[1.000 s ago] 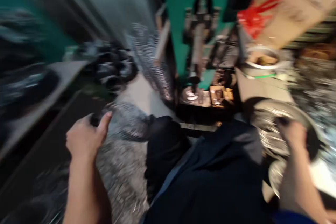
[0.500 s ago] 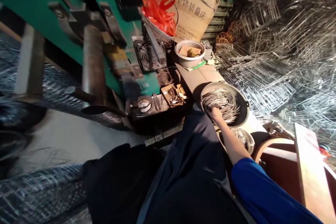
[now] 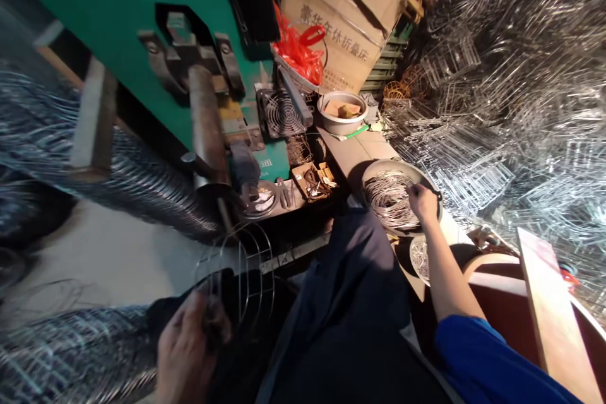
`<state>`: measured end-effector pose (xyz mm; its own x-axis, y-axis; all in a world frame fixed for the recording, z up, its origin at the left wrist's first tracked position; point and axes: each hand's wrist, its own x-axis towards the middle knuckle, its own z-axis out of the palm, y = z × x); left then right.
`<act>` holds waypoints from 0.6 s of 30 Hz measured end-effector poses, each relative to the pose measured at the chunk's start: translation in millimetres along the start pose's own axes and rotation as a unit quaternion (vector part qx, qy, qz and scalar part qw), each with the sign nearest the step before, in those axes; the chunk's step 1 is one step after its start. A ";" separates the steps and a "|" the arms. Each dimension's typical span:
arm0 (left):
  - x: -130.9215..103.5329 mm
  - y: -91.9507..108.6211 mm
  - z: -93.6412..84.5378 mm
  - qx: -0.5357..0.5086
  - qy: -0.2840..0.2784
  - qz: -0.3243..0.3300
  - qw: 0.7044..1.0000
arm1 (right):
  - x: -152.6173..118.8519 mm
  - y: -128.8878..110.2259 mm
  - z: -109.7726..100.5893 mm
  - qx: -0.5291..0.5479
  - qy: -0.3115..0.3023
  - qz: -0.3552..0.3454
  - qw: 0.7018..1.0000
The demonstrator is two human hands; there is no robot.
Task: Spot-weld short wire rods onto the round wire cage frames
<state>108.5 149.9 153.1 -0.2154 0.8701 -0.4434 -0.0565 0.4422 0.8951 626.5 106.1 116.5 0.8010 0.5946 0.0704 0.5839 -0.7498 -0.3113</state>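
Observation:
A wide pan [image 3: 428, 186] filled with thin curved metal wire pieces [image 3: 391, 197] stands on the bench at my right. My right hand [image 3: 423, 202] is over the right part of this pan, its fingers closed; what they hold, if anything, is too small to make out. At the lower left, my left hand [image 3: 192, 328] is closed on a round wire frame [image 3: 246, 268] of curved bars, held above my dark trousers near the machine's metal tube [image 3: 206, 120]. The fingers of my left hand are somewhat blurred.
The green machine [image 3: 113, 6] fills the upper left. Wire mesh rolls [image 3: 71, 353] lie at the left, and wire racks [image 3: 473, 158] are heaped at the right. A bowl of small pieces [image 3: 419, 255], a board [image 3: 552, 303] and a brown tub [image 3: 506, 303] are near my right arm.
My left hand has come into view with the round wire frame. My right hand has moved from the pan's left side to its right side. The view has shifted left.

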 end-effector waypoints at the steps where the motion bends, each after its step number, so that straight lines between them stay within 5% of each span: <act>1: 2.7 -9.0 6.6 -0.030 -0.029 0.001 0.999 | -3.0 4.2 -16.9 0.046 0.024 -0.010 0.999; 4: 10.0 -26.6 15.8 -0.083 -0.066 0.007 0.994 | -16.3 3.0 -60.3 0.299 0.061 -0.056 0.951; 8: 19.5 -30.3 18.4 -0.097 -0.081 0.004 0.992 | -32.4 -44.4 -81.5 0.488 -0.052 -0.139 0.860; 12: 21.2 -23.5 25.4 -0.108 -0.097 0.029 0.989 | -40.1 -113.2 -58.0 0.435 -0.209 -0.210 0.850; 18: 22.5 -17.6 27.2 -0.149 -0.083 0.063 0.983 | -71.3 -178.5 0.9 0.426 -0.266 -0.238 0.831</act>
<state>131.2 167.6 126.1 -0.0788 0.9484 -0.3070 -0.3284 0.2660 0.9063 465.1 197.8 166.2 0.2011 0.9794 0.0189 0.3303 -0.0496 -0.9426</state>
